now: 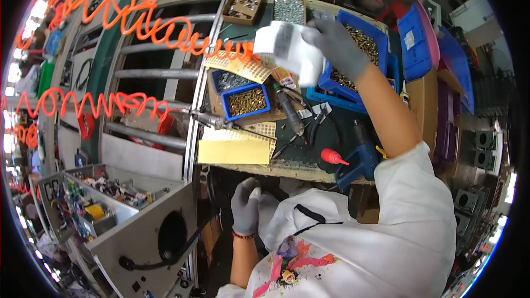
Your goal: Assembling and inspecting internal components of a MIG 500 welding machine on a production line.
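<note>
The roll (270, 41) is gripped by the bent right hand (335, 46); left hand (245, 205) curled, contents unclear. Screws (365, 47) at the roll's three o'clock could be spilled by a clumsy swing!

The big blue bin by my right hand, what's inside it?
Small brass-coloured pieces show in the blue bin, either side of your gloved right hand. What lies beneath the hand and wrist, or under the top layer, can't be seen.
</note>
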`<state>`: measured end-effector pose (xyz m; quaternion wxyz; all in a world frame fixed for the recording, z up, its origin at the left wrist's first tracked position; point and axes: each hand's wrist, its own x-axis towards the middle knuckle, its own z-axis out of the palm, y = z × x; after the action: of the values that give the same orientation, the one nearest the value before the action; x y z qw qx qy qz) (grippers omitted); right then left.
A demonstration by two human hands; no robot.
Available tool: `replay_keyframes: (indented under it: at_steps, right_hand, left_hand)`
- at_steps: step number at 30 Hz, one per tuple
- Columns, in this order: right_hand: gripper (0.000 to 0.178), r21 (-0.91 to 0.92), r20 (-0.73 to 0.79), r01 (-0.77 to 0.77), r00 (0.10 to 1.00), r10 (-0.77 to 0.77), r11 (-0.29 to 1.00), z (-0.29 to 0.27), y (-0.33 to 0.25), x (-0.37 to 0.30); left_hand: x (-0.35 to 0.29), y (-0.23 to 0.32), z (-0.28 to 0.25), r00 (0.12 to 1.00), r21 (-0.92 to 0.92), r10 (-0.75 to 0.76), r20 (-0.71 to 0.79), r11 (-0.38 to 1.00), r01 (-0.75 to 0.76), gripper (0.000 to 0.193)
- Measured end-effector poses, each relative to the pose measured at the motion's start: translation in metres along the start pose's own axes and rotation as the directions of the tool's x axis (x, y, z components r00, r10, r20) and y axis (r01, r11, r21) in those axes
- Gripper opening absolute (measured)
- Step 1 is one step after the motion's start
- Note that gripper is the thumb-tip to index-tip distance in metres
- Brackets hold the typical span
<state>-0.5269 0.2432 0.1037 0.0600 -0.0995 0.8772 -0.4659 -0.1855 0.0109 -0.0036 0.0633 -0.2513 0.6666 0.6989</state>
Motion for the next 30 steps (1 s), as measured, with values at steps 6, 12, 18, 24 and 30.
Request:
replay_keyframes:
  at_steps: [6,12,18,24,30]
  right_hand:
    - [0.023,0.391,-0.045,0.062,0.998,-0.048,0.918,0.062,-0.067,-0.166]
    - [0.035,0.416,-0.005,0.365,0.917,-0.399,0.833,0.107,-0.056,-0.205]
    - [0.041,0.677,0.711,-0.616,0.689,-0.140,0.403,0.108,-0.063,-0.204]
    - [0.029,0.614,0.745,-0.638,0.662,-0.076,0.464,0.122,-0.098,-0.225]
    - [0.028,0.593,0.725,-0.667,0.686,0.062,0.451,0.121,-0.106,-0.224]
  left_hand:
    - [-0.001,0.095,0.032,0.953,-0.621,0.265,0.149,0.775,-0.118,0.091]
    - [-0.027,0.112,0.003,0.785,-0.088,0.532,-0.317,0.808,-0.583,0.026]
    - [-0.042,0.134,-0.045,0.415,0.689,0.904,0.098,0.239,-0.684,0.019]
    - [-0.059,0.121,-0.045,0.552,0.533,0.828,-0.097,0.512,-0.674,0.035]
    - [-0.094,0.099,-0.054,0.701,-0.054,0.598,-0.388,0.745,-0.665,0.073]
